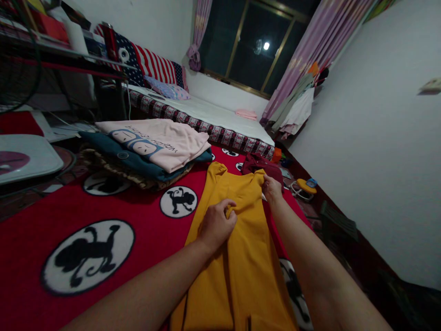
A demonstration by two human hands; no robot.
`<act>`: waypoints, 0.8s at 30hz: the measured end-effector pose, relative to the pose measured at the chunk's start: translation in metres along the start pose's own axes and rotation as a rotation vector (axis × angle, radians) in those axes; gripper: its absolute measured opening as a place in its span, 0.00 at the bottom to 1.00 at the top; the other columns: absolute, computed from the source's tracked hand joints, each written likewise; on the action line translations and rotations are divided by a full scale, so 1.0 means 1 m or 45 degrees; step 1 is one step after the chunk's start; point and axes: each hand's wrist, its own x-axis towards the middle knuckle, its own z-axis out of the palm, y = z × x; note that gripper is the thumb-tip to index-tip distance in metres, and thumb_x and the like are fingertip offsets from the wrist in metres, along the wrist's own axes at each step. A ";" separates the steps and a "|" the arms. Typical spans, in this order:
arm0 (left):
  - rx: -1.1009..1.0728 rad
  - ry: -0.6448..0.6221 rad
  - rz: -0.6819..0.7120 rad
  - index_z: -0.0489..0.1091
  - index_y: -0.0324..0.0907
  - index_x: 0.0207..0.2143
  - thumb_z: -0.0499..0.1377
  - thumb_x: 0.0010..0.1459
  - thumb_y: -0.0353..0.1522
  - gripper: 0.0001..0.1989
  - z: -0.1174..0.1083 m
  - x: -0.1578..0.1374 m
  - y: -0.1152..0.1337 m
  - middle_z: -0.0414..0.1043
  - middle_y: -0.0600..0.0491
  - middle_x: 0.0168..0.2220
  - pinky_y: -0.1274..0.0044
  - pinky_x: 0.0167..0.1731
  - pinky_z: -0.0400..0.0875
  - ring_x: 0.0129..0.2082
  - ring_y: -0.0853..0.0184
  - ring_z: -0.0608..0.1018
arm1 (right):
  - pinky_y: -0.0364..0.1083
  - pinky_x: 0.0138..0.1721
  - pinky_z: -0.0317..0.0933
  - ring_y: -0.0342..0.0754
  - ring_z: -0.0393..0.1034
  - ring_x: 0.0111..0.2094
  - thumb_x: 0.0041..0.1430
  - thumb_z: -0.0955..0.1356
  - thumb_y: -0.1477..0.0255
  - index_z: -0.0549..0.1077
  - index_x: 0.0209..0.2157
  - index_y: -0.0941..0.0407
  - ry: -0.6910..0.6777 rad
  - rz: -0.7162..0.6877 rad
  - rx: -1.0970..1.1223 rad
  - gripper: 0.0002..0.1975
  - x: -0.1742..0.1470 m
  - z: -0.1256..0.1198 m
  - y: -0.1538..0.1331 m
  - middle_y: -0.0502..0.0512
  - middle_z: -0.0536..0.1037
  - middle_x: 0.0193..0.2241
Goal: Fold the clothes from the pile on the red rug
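Note:
A mustard-yellow garment (248,248) lies lengthwise on the red blanket (144,239), its far end spread out and its near end running off the bottom of the view. My left hand (218,223) rests on its middle, thumb and forefinger curled together around a bit of the cloth. At the far right corner my right hand (272,187) pinches the garment's edge; some fingertips are hidden. Just beyond that hand lies a dark red garment (262,165). To the left is a stack of folded clothes, with a pale pink top (165,138) over a teal garment (138,163).
Behind stands a bed with a white sheet (220,110) and pillows (161,69). A cluttered desk (86,59) and a pale chair seat (31,156) are at left. On the right are a yellow stool (306,185), a dark green stool (339,220) and a wall.

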 end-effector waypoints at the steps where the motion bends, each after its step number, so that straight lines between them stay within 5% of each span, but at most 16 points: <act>1: 0.101 -0.003 -0.024 0.73 0.46 0.42 0.57 0.54 0.29 0.13 -0.001 0.000 -0.001 0.75 0.52 0.32 0.74 0.33 0.68 0.32 0.64 0.76 | 0.48 0.31 0.69 0.48 0.71 0.25 0.43 0.70 0.70 0.67 0.21 0.55 -0.024 0.020 -0.008 0.07 -0.002 0.004 0.004 0.51 0.73 0.18; 7: 0.510 -0.067 0.243 0.75 0.51 0.42 0.57 0.53 0.25 0.17 -0.004 0.000 -0.004 0.68 0.50 0.49 0.68 0.47 0.66 0.50 0.58 0.69 | 0.50 0.40 0.68 0.48 0.72 0.32 0.40 0.72 0.75 0.72 0.28 0.57 -0.193 0.083 -0.169 0.09 -0.019 0.013 0.013 0.51 0.77 0.26; 13: 0.547 -0.194 0.242 0.74 0.56 0.49 0.55 0.59 0.29 0.18 -0.004 0.008 -0.014 0.68 0.53 0.53 0.64 0.50 0.62 0.52 0.56 0.66 | 0.50 0.51 0.61 0.48 0.71 0.43 0.39 0.73 0.78 0.75 0.36 0.58 -0.367 0.000 -0.373 0.17 -0.048 -0.002 0.003 0.53 0.78 0.39; 18: 0.501 -0.136 0.243 0.76 0.55 0.46 0.55 0.61 0.33 0.14 -0.003 0.011 -0.019 0.68 0.51 0.52 0.66 0.51 0.62 0.52 0.57 0.66 | 0.50 0.52 0.61 0.52 0.68 0.49 0.51 0.70 0.66 0.77 0.36 0.54 -0.542 -0.282 -0.524 0.10 -0.132 -0.049 -0.024 0.55 0.76 0.44; 21: 0.441 -0.065 0.339 0.77 0.51 0.43 0.57 0.59 0.31 0.12 -0.002 0.011 -0.018 0.66 0.49 0.54 0.65 0.53 0.61 0.55 0.57 0.65 | 0.49 0.48 0.62 0.51 0.70 0.45 0.55 0.69 0.61 0.78 0.35 0.54 -0.688 -0.188 -0.594 0.12 -0.191 -0.085 -0.055 0.54 0.77 0.40; 24: 0.350 -0.066 0.529 0.78 0.48 0.40 0.61 0.54 0.29 0.11 -0.003 0.009 -0.015 0.66 0.50 0.55 0.64 0.54 0.60 0.57 0.57 0.64 | 0.49 0.46 0.64 0.52 0.71 0.43 0.48 0.74 0.59 0.75 0.44 0.55 -1.095 0.001 -0.726 0.22 -0.237 -0.113 -0.080 0.55 0.77 0.40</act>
